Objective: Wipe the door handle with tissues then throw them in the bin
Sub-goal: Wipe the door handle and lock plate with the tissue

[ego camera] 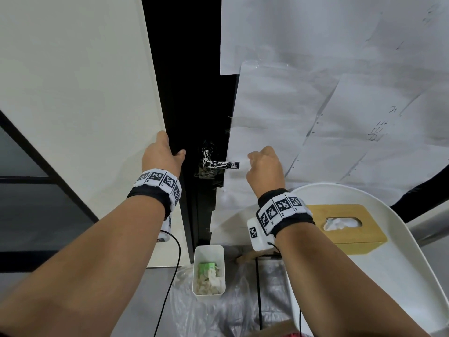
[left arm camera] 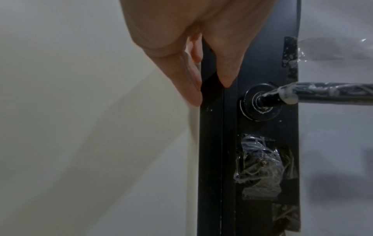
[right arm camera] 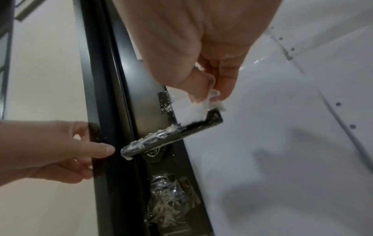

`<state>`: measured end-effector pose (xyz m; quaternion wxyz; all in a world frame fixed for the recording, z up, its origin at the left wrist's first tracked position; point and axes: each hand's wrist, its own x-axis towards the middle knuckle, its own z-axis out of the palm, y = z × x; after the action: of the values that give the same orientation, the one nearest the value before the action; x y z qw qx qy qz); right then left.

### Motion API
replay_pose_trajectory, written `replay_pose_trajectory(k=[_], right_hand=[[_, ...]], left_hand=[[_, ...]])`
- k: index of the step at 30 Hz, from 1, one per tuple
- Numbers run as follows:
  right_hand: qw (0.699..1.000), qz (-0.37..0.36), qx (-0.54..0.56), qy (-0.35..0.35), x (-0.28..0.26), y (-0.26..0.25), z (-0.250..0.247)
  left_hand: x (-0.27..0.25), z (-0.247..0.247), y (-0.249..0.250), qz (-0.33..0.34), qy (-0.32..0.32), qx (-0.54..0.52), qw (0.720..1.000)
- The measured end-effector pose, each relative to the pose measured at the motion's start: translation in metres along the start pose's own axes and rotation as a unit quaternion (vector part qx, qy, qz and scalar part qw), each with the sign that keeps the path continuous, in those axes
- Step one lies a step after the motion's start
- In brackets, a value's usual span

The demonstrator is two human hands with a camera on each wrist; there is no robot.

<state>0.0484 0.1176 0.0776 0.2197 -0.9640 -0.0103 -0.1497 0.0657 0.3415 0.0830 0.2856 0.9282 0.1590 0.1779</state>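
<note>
The black lever door handle (ego camera: 221, 164) (left arm camera: 327, 94) (right arm camera: 161, 140) is smeared with white paste. My right hand (ego camera: 252, 161) (right arm camera: 212, 97) pinches a white tissue (right arm camera: 199, 111) between thumb and fingers and holds it against the handle's free end. My left hand (ego camera: 175, 152) (left arm camera: 212, 94) (right arm camera: 95, 159) grips the black door edge (left arm camera: 212, 143) just left of the handle, thumb on the front, fingers curled behind. A small white bin (ego camera: 198, 254) with used tissues in it stands on the floor below the handle.
A wooden tissue box (ego camera: 352, 237) sits on a white tray table (ego camera: 401, 276) at the right. White paper sheets (ego camera: 315, 105) cover the door. Taped plastic (left arm camera: 260, 166) wraps the lock below the handle. Clear plastic sheeting (ego camera: 218, 312) lies on the floor around the bin.
</note>
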Motion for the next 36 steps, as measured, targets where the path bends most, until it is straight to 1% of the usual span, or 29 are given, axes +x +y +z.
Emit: replay_pose_trajectory(k=[3,6,9,12,15,17,21,23,25,28,29,32,36], right_hand=[[0.999,-0.001,-0.032,-0.031,-0.001,0.001,0.004],[0.997,-0.031,-0.049,-0.042,-0.001,-0.006,0.008],[0.997,-0.061,-0.032,-0.039,-0.001,-0.011,0.008],[0.999,-0.038,-0.008,-0.012,-0.001,-0.01,0.002],[0.999,-0.032,-0.025,0.021,-0.003,-0.006,-0.003],[0.999,-0.039,-0.035,0.014,-0.005,-0.006,-0.001],[0.998,-0.06,-0.028,-0.021,-0.003,-0.017,0.007],[0.998,-0.056,-0.014,-0.035,-0.002,-0.019,0.009],[0.999,-0.043,0.009,-0.029,-0.001,-0.018,0.007],[0.999,-0.027,0.002,0.022,-0.001,-0.011,0.001],[0.999,-0.024,-0.012,0.024,-0.001,-0.009,0.0],[0.999,-0.02,-0.039,-0.006,-0.003,-0.007,0.003],[0.997,-0.062,-0.033,-0.014,-0.006,-0.016,0.012]], left_hand=[[0.0,0.001,0.0,0.0,0.002,-0.004,1.0],[-0.001,0.0,0.0,0.001,0.001,-0.003,1.0],[-0.001,0.0,0.0,0.0,0.001,-0.001,1.0],[0.0,0.0,0.0,-0.002,0.001,0.001,1.0],[-0.001,0.0,0.001,-0.001,0.0,0.0,1.0],[-0.001,0.0,0.001,0.0,0.001,-0.003,1.0],[-0.001,0.0,0.0,0.0,0.003,0.004,1.0],[-0.001,0.0,0.0,0.001,0.002,0.004,1.0],[-0.001,0.0,0.0,0.002,0.001,0.003,1.0],[-0.001,0.0,0.0,0.004,0.001,0.002,1.0],[-0.001,0.0,0.0,0.005,0.001,0.001,1.0],[-0.001,0.0,-0.001,0.007,0.0,-0.004,1.0],[-0.001,0.001,-0.001,0.008,-0.001,-0.005,1.0]])
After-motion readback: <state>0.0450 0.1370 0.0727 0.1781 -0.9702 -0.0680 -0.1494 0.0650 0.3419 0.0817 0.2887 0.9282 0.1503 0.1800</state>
